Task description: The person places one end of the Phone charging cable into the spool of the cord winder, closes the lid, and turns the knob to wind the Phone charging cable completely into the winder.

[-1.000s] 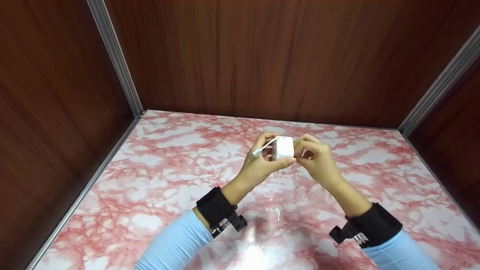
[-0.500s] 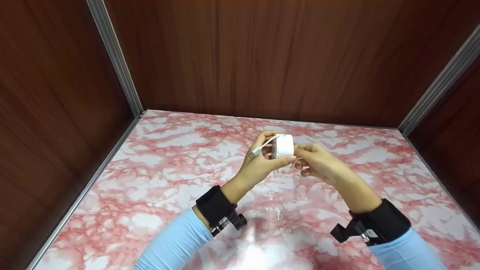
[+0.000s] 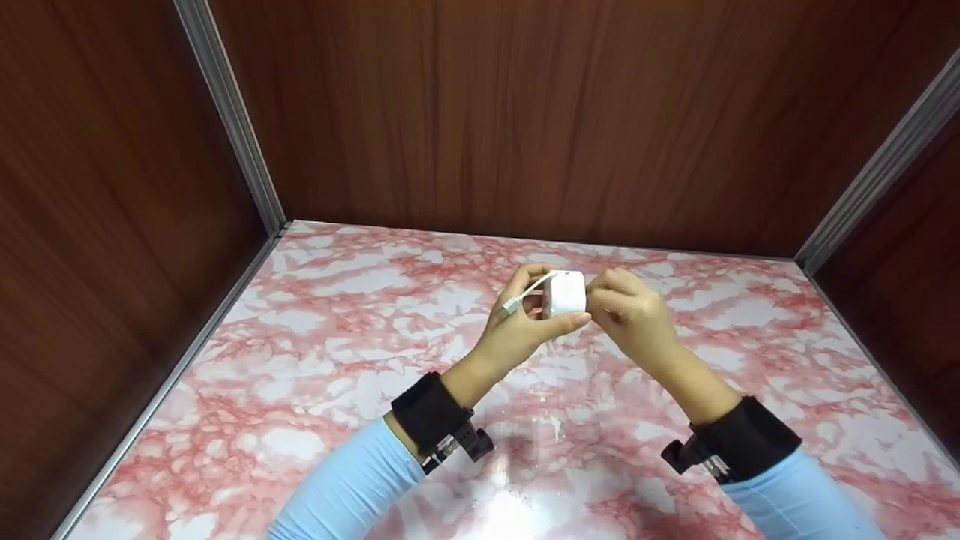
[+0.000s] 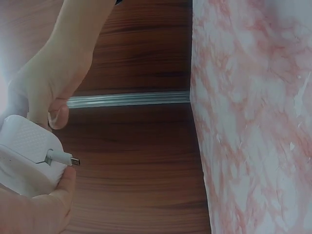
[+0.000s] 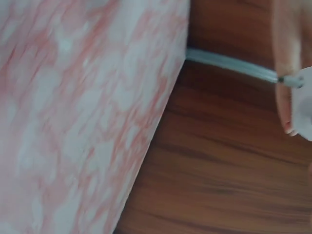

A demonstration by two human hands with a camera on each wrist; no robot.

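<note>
My left hand [image 3: 517, 326] holds up a white rounded cable case [image 3: 565, 292], its thumb along the near lower edge. From the case's top a short white cable runs left, its USB plug [image 3: 512, 305] lying above the back of that hand. In the left wrist view a small metal-tipped plug [image 4: 73, 161] pokes out of the case beside a textured panel. My right hand [image 3: 637, 315] has its fingers curled against the right side of the case. Whatever its fingertips pinch there is hidden behind the hand.
Below the hands lies a red-and-white marbled tabletop [image 3: 337, 360]. Dark wooden panels [image 3: 510, 112] enclose it at the back and both sides, joined by grey metal corner strips [image 3: 232, 112]. Each wrist wears a black band [image 3: 431, 412] with a small camera.
The right hand swings down with its fingers loosened, then comes back up, knuckles on top, at the case's right side. The left hand and case stay almost in place.
</note>
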